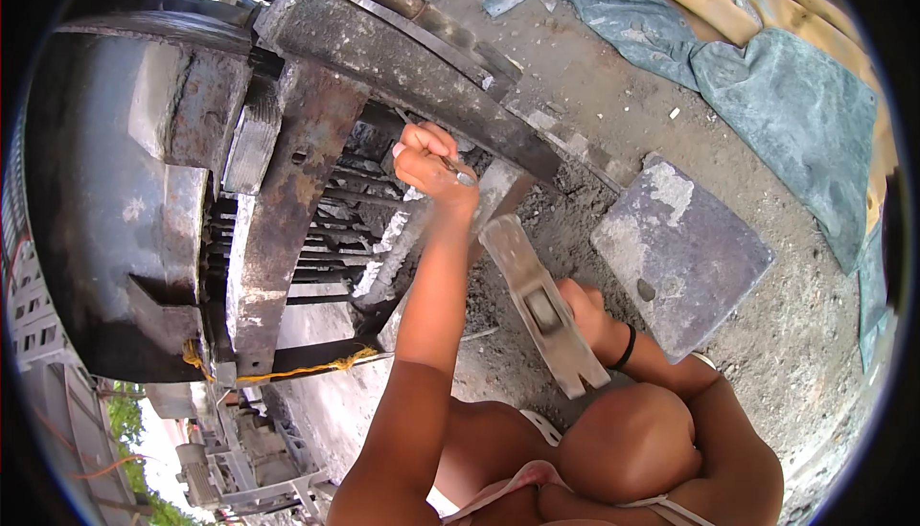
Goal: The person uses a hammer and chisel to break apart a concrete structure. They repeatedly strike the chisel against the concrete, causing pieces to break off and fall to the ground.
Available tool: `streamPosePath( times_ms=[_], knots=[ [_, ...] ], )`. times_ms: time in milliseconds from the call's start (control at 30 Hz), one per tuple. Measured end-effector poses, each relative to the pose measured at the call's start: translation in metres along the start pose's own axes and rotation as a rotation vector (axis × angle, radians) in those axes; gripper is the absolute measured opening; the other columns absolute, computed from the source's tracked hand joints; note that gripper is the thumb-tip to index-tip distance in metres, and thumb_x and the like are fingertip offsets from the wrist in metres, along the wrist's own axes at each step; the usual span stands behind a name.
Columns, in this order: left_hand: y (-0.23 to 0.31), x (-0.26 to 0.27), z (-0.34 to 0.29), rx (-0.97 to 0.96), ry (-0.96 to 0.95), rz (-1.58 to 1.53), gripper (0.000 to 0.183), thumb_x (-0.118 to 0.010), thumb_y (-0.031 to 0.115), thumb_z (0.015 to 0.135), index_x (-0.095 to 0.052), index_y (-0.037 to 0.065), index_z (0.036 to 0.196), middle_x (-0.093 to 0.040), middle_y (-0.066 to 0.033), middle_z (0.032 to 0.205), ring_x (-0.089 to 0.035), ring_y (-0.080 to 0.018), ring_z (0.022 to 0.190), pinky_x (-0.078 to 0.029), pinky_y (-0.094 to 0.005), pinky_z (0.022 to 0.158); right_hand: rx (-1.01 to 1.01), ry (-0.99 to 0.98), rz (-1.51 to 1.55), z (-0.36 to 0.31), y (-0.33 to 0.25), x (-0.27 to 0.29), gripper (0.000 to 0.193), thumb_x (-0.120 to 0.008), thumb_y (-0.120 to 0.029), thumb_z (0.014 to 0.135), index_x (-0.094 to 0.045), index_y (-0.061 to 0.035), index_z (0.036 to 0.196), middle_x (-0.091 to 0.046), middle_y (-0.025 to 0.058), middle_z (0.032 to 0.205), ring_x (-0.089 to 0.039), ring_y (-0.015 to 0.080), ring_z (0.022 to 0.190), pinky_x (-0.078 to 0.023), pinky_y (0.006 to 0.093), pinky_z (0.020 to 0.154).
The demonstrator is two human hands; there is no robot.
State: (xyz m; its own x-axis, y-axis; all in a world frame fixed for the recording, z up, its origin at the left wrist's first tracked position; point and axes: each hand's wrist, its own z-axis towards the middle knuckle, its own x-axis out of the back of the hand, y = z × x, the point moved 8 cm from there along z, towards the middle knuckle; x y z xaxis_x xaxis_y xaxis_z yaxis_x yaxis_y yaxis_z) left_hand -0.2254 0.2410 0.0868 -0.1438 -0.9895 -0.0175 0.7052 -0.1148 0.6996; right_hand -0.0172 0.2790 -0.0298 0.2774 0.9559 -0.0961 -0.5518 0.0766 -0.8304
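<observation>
My left hand [436,167] is closed round a thin metal rod, probably a chisel or punch, whose round end [467,179] shows beside the palm. The rest of it is mostly hidden by the fingers. This hand is at the opening of a heavy steel frame, beside dark metal bars [350,195]. To its lower right, my right hand [589,313] grips a claw hammer with its fingers curled. The worn hammer head [529,282] is side-on, its notched claw toward me and its striking end near the left wrist. Its handle is hidden.
A big grey metal drum or housing [105,181] fills the left, joined to a rusty upright plate [302,162]. A thick beam [412,80] crosses above the left hand. On the dusty ground lie a square slab [680,253] and blue-green tarpaulin [786,104]. Yellow rope [326,366] hangs low left.
</observation>
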Motion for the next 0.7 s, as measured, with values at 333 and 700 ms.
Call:
streamPosePath(
  times_ms=[333,700],
  knots=[
    [-0.001,0.002,0.0,-0.036,0.028,0.028,0.045,-0.027,0.035,0.091,-0.032,0.009,0.054,-0.032,-0.0043,0.045,-0.029,-0.0126,0.043,-0.023,-0.0258,0.042,-0.063,-0.026,0.104,0.0,0.006,-0.006,0.031,-0.057,-0.029,0.086,-0.051,0.0002,0.094,-0.056,0.0186,0.066,-0.057,0.0365,0.057,-0.046,0.0395,0.053],
    [-0.014,0.012,0.0,0.027,-0.029,0.04,0.048,-0.026,0.034,0.092,-0.033,0.006,0.052,-0.037,-0.0074,0.046,-0.03,-0.0127,0.042,-0.024,-0.0255,0.042,0.022,0.051,0.066,-0.003,-0.007,-0.001,0.033,-0.059,-0.028,0.085,-0.051,0.0021,0.097,-0.053,0.0144,0.061,-0.054,0.0324,0.048,-0.044,0.0366,0.048]
  ],
)
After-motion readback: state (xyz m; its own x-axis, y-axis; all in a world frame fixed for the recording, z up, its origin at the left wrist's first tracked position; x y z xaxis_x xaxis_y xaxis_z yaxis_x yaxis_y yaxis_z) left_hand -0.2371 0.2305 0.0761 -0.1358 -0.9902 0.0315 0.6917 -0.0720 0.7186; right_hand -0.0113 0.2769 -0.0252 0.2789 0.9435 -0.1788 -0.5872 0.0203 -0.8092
